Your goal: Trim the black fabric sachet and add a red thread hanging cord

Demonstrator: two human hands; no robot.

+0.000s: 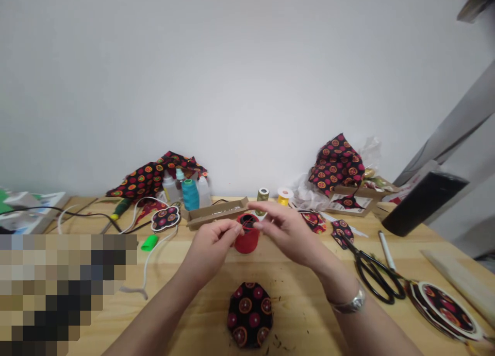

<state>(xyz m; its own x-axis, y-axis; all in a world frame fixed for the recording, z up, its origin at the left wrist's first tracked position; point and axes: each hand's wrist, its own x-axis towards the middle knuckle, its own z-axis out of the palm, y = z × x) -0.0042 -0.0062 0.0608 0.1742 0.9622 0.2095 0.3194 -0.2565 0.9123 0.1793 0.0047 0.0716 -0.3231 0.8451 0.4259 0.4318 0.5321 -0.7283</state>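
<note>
That stubby red spool of thread (246, 241) is sitting on the wooden tabletop (305, 325) right under your grip, with a thin red thread (247, 223) running up from its dark open top. Your left hand (212, 248) looks pinched on that strand between thumb and forefinger. Your right hand (288, 232) is curled just above the spool, but I can't tell whether it's holding the thread too. My guess is the spool's light and easy to tip, so take it by its firm side wall. The thread will be soft and slippery, so I'd pinch it close to the spool. Just behind your grip is a long tan cardboard box (216, 214), and beyond it a teal thread cone (190, 193). Out past your right hand lie black-handled steel scissors (371, 276), and nearer you, below your grip, there's a round black patch of fabric with red-orange circles (249, 315).
</note>
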